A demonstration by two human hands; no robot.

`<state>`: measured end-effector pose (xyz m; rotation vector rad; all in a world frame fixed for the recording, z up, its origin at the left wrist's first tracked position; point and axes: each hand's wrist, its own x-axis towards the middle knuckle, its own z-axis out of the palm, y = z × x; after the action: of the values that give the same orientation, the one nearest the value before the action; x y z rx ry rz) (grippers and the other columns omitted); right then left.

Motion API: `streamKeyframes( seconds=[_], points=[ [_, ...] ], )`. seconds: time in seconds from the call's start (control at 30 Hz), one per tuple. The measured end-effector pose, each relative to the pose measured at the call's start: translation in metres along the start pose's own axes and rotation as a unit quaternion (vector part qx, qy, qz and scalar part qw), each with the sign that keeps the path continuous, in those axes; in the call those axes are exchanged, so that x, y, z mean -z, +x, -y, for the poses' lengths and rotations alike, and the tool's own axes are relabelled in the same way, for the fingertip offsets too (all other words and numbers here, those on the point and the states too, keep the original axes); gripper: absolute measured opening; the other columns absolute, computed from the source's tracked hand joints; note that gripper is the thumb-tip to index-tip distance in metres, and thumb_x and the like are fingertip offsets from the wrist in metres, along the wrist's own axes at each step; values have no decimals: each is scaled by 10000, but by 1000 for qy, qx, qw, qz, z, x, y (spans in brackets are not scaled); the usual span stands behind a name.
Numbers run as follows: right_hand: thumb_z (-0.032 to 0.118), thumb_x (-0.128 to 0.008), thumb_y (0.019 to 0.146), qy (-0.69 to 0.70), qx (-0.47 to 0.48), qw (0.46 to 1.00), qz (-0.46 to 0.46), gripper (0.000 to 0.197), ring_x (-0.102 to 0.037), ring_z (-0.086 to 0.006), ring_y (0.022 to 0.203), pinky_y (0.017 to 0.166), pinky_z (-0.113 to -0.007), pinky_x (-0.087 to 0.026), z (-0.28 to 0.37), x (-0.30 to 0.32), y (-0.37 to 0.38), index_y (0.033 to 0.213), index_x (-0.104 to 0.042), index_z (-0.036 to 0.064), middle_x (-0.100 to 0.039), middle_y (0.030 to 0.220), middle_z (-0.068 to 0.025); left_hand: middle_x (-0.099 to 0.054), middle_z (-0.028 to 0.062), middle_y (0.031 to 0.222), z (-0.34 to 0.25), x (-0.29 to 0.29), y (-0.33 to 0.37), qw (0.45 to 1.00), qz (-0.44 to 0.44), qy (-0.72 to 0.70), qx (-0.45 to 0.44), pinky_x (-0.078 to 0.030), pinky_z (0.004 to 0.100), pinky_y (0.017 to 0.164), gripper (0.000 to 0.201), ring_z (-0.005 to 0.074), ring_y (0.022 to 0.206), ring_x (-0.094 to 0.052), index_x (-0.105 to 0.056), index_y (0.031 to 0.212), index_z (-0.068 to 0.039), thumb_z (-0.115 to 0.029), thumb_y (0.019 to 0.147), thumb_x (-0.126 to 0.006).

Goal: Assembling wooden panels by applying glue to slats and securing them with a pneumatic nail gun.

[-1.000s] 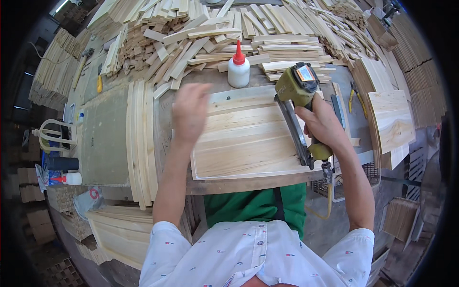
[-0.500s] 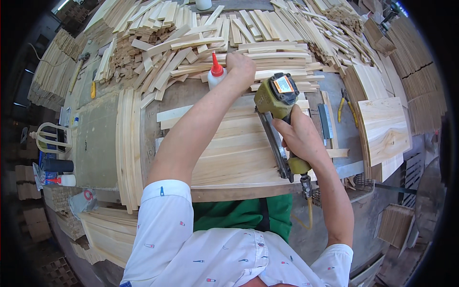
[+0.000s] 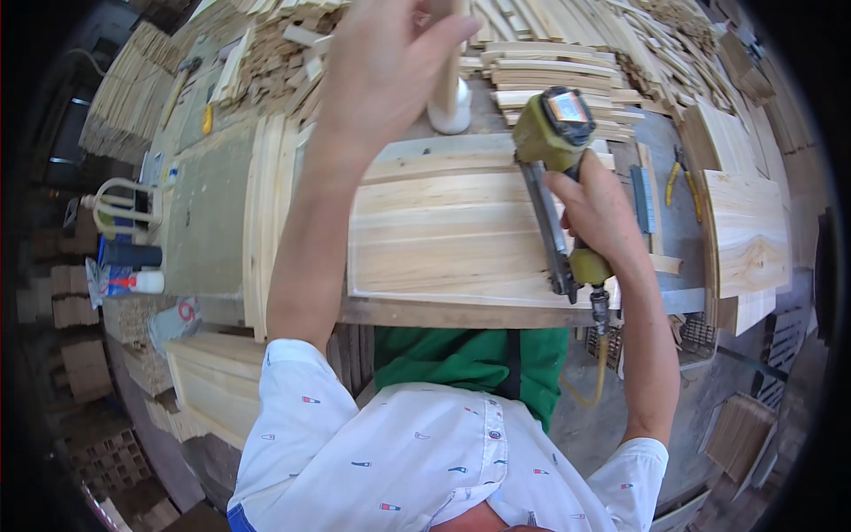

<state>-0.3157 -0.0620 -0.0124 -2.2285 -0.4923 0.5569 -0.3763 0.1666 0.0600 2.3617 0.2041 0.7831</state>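
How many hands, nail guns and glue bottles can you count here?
Hands: 2, the left hand and the right hand
Nail guns: 1, the green nail gun in the right hand
Glue bottles: 1, the white glue bottle, partly hidden
Total: 4

Bright, even daylight with soft shadows; fisheye bending and a black rim at the edges, slight blur top centre.

Our left hand [image 3: 386,66] covers most of the white glue bottle [image 3: 450,111]; we cannot tell whether it grips it.
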Motion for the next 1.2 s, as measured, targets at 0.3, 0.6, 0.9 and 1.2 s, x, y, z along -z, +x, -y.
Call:
streamKeyframes(
  seconds=[0.3, 0.6, 0.9, 1.2],
  points=[
    [259, -583, 868, 8, -20, 1000, 1, 351, -603, -170, 513, 489, -326, -484, 14, -1, -8, 956, -517, -75, -607, 676, -124, -654, 158, 826, 103, 30, -172, 936, 75, 147, 312, -499, 407, 738, 461, 310, 791, -648, -621, 1095, 8, -280, 763, -759],
    [262, -588, 867, -14, -11, 1000, -12, 366, -598, -167, 507, 480, -322, -484, 15, -6, -8, 935, -515, -90, -598, 667, -123, -647, 172, 909, 125, 10, -178, 933, 76, 231, 263, -497, 417, 756, 452, 312, 833, -636, -646, 1101, 1, -297, 771, -726],
    [262, -603, 875, -8, -14, 1000, 4, 324, -605, -159, 528, 475, -312, -476, 11, 1, -8, 954, -547, -47, -609, 683, -97, -647, 209, 973, 140, 0, -173, 930, 61, 194, 308, -491, 465, 809, 387, 381, 931, -630, -631, 984, 0, -282, 743, -745],
    [259, -598, 888, 18, -48, 997, -61, 269, -564, -104, 509, 471, -260, -453, -32, 78, -56, 949, -566, -1, -567, 647, -39, -671, 216, 956, 135, -1, -167, 924, 67, 201, 317, -482, 457, 816, 405, 380, 921, -636, -627, 997, -5, -281, 729, -753]
  ],
)
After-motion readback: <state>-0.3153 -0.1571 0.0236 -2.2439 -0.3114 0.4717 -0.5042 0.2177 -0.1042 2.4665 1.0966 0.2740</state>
